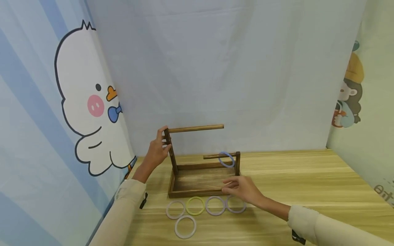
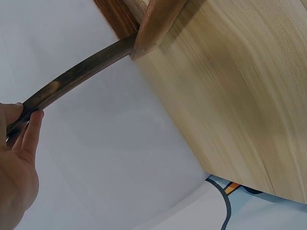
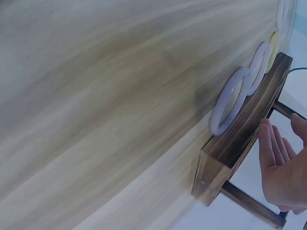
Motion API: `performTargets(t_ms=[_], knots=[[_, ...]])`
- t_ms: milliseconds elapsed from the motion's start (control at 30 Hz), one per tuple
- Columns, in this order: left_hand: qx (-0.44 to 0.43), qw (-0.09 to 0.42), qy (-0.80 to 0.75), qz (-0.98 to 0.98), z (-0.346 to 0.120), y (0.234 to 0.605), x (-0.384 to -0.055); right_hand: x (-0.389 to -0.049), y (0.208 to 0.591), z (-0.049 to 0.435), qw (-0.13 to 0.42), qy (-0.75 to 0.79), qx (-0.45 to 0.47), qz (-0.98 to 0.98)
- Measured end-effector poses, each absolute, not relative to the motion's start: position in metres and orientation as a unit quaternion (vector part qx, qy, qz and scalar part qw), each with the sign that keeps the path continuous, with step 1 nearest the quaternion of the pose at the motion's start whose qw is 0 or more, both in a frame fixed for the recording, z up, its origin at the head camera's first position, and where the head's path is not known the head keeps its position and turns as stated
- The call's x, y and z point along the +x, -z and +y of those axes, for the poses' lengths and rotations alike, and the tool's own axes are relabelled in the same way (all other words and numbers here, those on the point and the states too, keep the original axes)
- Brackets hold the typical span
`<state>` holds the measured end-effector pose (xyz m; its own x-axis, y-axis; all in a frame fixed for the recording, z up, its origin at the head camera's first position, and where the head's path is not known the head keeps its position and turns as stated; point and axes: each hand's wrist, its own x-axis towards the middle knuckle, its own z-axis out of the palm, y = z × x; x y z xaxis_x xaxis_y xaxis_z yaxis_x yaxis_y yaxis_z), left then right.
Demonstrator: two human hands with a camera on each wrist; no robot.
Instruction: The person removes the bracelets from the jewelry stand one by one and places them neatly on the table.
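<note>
My left hand (image 1: 156,152) grips the tall dark post (image 1: 172,153) of a wooden rack near its top, thumb and fingers on opposite sides. A long bar (image 1: 197,128) juts rightward from that post. On the rack's short bar (image 1: 212,156) hangs a blue ring (image 1: 232,164), beside the short right post (image 1: 237,164). My right hand (image 1: 244,189) hovers at the front right of the rack's tray, fingers extended and holding nothing. Below it, a lilac ring (image 1: 236,212) lies on the table, partly covered by the hand in the head view.
More rings lie before the rack: another lilac one (image 1: 215,214), a yellow one (image 1: 195,214), a pale pinkish one (image 1: 175,218) and a whitish one (image 1: 185,237) nearest me. The wood-grain table (image 1: 286,184) meets a grey curtain (image 1: 231,68) behind and printed curtains at both sides.
</note>
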<state>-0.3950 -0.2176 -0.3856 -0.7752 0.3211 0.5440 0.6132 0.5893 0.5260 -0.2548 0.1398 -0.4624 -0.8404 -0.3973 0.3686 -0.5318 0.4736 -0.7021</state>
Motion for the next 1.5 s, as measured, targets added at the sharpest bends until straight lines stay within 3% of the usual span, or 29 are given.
performTargets(t_ms=[467, 1000, 1500], knots=[[-0.257, 0.191, 0.369, -0.873, -0.218, 0.384, -0.391, -0.274, 0.449, 0.173, 0.172, -0.412, 0.196, -0.873], [-0.253, 0.189, 0.371, -0.873, -0.218, 0.385, -0.393, -0.29, 0.443, 0.156, 0.193, -0.444, 0.179, -0.856], [-0.252, 0.192, 0.365, -0.875, -0.214, 0.383, -0.392, -0.3, 0.444, 0.138, 0.152, -0.529, 0.173, -0.816]])
